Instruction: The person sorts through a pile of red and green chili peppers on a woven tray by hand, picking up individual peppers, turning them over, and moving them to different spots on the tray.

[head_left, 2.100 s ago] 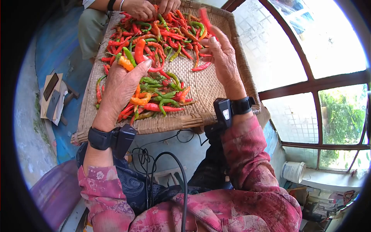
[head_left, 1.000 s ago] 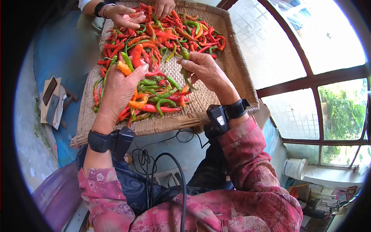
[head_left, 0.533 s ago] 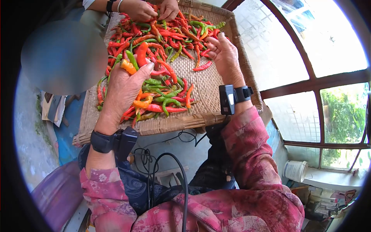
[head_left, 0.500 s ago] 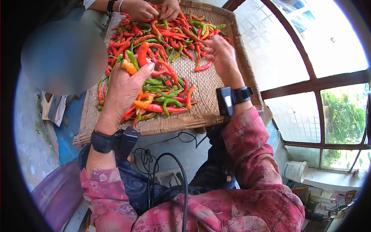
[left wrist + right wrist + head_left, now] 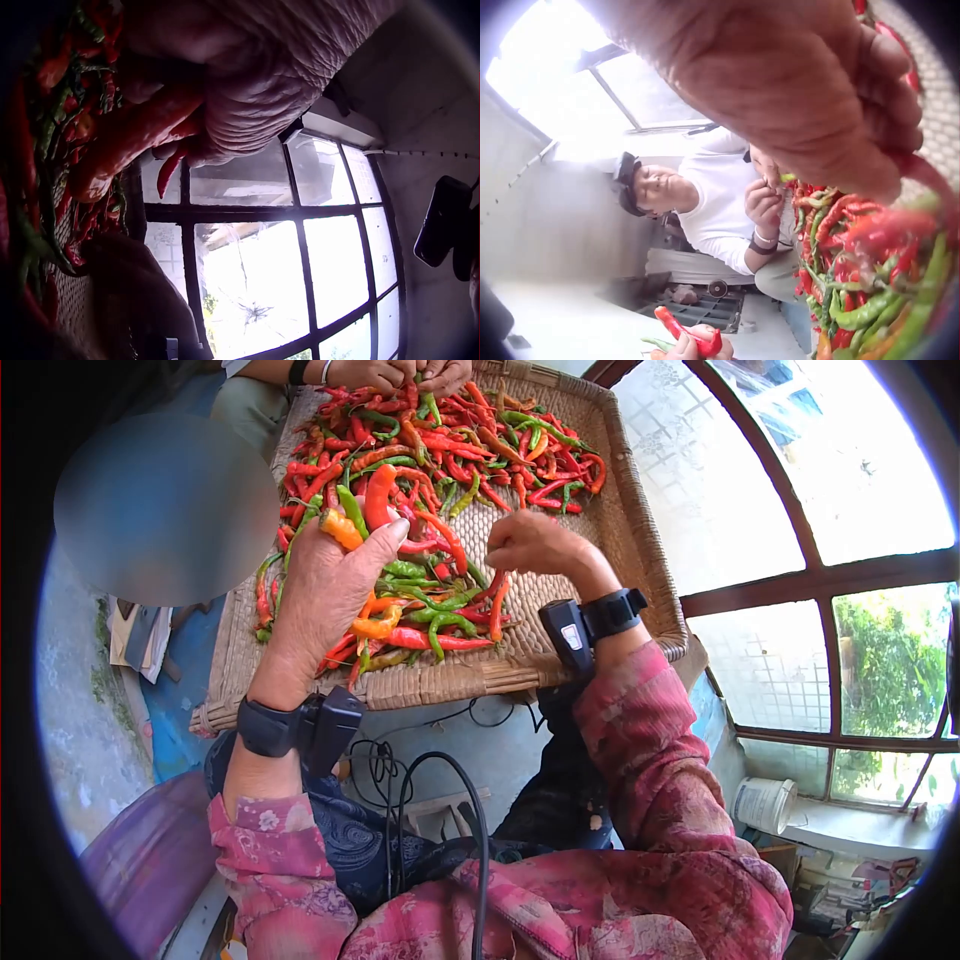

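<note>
My left hand (image 5: 325, 585) grips a small bunch of chili peppers over the near left of a woven tray (image 5: 585, 610). A thick red chili (image 5: 380, 495), a green chili (image 5: 350, 510) and an orange chili (image 5: 341, 528) stick up past its thumb. In the left wrist view the same red chili (image 5: 135, 139) juts out from the palm. To the right, my right hand (image 5: 540, 545) has curled fingers at the edge of the near pile of mixed chilies (image 5: 440, 620). The right wrist view shows a red chili (image 5: 928, 176) pinched at its thumb and fingertips.
A larger, mostly red chili heap (image 5: 450, 450) covers the tray's far part. Another person's hands (image 5: 385, 372) work at its far edge. Windows (image 5: 760, 660) stand to the right, with a white bucket (image 5: 763, 805) below. Black cables (image 5: 440, 760) hang before the lap.
My right hand carried a green chili to the tray's far right and let it go there. It has since come back toward me and left, pinching a red chili. The left hand keeps its bunch.
</note>
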Demonstrator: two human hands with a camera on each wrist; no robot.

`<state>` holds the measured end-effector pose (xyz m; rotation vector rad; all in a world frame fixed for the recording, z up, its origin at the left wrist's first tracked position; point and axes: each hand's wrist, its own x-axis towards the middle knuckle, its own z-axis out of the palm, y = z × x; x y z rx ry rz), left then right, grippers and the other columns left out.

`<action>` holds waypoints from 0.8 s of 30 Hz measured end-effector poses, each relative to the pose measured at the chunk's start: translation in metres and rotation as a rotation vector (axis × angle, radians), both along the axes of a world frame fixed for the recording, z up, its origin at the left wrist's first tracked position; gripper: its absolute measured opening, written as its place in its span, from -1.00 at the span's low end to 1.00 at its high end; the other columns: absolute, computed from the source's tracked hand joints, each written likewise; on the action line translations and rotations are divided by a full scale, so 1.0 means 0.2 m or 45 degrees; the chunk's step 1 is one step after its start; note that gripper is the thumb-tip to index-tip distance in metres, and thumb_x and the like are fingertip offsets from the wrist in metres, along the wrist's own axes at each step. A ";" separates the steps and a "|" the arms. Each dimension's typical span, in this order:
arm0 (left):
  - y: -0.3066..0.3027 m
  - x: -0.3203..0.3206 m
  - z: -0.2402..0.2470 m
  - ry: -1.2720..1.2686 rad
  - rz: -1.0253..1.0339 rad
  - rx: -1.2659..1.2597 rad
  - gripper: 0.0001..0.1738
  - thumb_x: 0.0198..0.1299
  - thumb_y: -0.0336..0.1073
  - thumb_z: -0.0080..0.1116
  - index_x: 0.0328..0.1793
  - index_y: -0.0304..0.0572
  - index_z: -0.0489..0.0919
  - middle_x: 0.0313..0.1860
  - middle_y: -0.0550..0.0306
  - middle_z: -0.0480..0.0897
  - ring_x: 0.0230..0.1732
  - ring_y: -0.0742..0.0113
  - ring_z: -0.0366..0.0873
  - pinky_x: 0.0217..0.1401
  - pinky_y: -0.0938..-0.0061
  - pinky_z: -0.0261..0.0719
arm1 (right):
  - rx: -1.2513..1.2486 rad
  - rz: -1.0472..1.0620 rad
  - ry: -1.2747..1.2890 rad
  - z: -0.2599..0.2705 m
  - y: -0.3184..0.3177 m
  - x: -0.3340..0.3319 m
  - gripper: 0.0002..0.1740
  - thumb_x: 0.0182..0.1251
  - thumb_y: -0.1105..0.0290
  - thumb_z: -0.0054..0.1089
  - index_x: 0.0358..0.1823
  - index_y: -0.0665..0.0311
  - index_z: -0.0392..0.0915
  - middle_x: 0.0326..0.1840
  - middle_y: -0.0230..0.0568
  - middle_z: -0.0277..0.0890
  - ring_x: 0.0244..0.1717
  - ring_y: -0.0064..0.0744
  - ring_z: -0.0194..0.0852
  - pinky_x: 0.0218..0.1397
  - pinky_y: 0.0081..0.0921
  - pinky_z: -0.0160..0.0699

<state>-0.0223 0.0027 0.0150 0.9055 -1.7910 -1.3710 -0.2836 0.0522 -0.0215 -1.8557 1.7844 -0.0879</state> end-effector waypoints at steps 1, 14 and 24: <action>0.00 0.00 0.00 -0.010 -0.001 -0.004 -0.74 0.17 -0.22 0.19 -0.26 -0.33 0.59 -0.52 0.22 0.58 -0.47 0.51 0.45 -0.32 0.49 0.45 | -0.042 -0.087 -0.158 0.04 0.01 -0.02 -0.77 0.08 0.29 0.20 -0.39 0.35 0.57 -0.53 -0.27 0.51 -0.49 -0.50 0.43 -0.42 -0.48 0.42; 0.00 0.01 0.01 -0.059 -0.060 0.022 -0.75 0.19 -0.24 0.18 -0.14 -0.29 0.58 -0.39 0.31 0.56 -0.34 0.55 0.42 -0.20 0.57 0.42 | -0.146 -0.188 0.061 -0.09 -0.03 0.11 -0.49 0.19 -0.08 0.12 -0.29 0.31 0.63 -0.38 0.09 0.57 -0.24 0.05 0.56 -0.16 -0.14 0.50; -0.01 0.01 0.02 -0.095 -0.042 0.003 -0.75 0.18 -0.26 0.18 -0.13 -0.29 0.57 -0.36 0.29 0.58 -0.32 0.54 0.44 -0.19 0.55 0.44 | -0.204 -0.113 -0.073 -0.09 -0.05 0.12 -0.72 0.03 0.27 0.08 -0.36 0.38 0.48 -0.53 -0.04 0.46 -0.45 -0.21 0.49 -0.36 -0.30 0.45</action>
